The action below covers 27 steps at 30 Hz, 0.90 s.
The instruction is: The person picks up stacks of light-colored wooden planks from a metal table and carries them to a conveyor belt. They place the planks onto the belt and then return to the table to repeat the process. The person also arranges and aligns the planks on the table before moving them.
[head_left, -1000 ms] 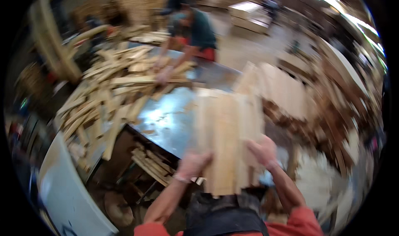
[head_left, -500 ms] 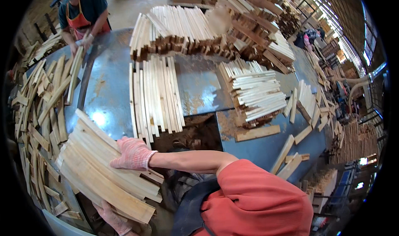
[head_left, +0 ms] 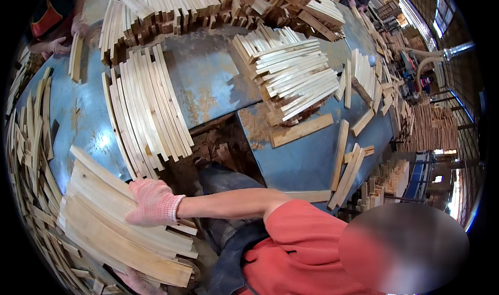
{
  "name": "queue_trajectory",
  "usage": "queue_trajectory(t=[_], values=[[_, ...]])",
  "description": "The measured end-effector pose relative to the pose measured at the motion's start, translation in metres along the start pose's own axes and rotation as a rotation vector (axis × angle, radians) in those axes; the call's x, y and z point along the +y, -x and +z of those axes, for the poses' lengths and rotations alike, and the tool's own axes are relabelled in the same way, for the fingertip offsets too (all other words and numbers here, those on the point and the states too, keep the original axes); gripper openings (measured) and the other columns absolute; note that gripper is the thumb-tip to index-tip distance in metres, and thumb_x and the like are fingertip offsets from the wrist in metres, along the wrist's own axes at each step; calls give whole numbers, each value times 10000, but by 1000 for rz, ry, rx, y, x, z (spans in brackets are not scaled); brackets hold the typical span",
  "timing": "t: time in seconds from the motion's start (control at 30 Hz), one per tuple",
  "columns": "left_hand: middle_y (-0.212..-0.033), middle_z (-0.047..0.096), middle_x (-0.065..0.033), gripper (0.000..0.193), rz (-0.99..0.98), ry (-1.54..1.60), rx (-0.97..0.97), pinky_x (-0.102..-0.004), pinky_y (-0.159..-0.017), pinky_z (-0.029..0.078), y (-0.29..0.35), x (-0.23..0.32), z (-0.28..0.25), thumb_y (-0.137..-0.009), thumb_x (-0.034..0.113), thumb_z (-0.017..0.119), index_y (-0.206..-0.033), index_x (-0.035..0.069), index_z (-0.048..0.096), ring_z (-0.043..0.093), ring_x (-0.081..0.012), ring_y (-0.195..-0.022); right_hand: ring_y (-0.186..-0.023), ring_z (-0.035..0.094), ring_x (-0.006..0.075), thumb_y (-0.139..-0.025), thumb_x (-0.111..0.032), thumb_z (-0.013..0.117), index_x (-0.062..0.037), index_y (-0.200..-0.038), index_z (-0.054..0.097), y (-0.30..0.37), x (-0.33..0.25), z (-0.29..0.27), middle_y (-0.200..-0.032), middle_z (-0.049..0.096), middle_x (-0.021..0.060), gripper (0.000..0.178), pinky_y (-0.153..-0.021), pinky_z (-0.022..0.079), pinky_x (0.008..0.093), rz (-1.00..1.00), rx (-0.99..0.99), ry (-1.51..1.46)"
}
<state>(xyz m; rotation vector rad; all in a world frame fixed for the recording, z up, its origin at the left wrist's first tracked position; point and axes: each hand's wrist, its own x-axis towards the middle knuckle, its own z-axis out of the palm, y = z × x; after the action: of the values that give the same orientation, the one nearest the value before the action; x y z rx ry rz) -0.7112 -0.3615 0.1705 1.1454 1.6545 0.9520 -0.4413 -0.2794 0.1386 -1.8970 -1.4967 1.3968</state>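
A fanned bundle of pale wooden boards (head_left: 112, 217) lies at the lower left, tilted across the table edge in front of me. On its upper side rests my right hand (head_left: 152, 202) in a pink-and-white knit glove, its fingers closed over the boards. My left hand (head_left: 136, 283), gloved alike, holds the bundle at its lower edge; its fingers are largely hidden beneath the wood. Just beyond my right hand, a row of narrow wooden strips (head_left: 148, 105) lies side by side on the blue metal table (head_left: 208, 87).
Loose offcuts (head_left: 34, 139) heap along the left. At the far left a co-worker's gloved hand (head_left: 79, 26) grips a strip. Stacked strips (head_left: 176, 9) stand at the back, another pile (head_left: 296, 69) at mid-right. A dark gap (head_left: 223, 144) opens in the table.
The whole view has shifted, so the table and stacks appear farther up and left. Both my hands keep their hold on the boards. The co-worker's strip is seen higher and farther left.
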Motion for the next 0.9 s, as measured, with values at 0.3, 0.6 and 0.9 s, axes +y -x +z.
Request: queue_trajectory(t=[0.3,0.6,0.9], values=[[-1433,588,-131,684,-97,292,129,-374,-1112,485,6,-25,38,-946,112,654,-1576,-24,429,600,-240,-1264,-1098,721,418,-763,-639,752,35,-1225,681,-12,7,-40,-1181,703,274,821,-949,586,489,-29,27,200],[-1369,634,-76,806,65,467,360,-365,-981,570,94,10,-26,-915,80,753,-1635,89,392,652,-181,-1156,-1118,703,407,-775,-693,806,-23,-1269,703,14,-69,8,-1167,712,258,838,-983,557,500,-427,-96,215],[-1400,627,-121,899,62,531,683,-367,-1095,521,222,-65,-155,-887,64,823,-1631,8,321,623,-210,-1262,-1015,757,333,-800,-562,849,-62,-1227,748,115,-167,171,-1149,724,185,665,-943,591,465,-533,-340,338]])
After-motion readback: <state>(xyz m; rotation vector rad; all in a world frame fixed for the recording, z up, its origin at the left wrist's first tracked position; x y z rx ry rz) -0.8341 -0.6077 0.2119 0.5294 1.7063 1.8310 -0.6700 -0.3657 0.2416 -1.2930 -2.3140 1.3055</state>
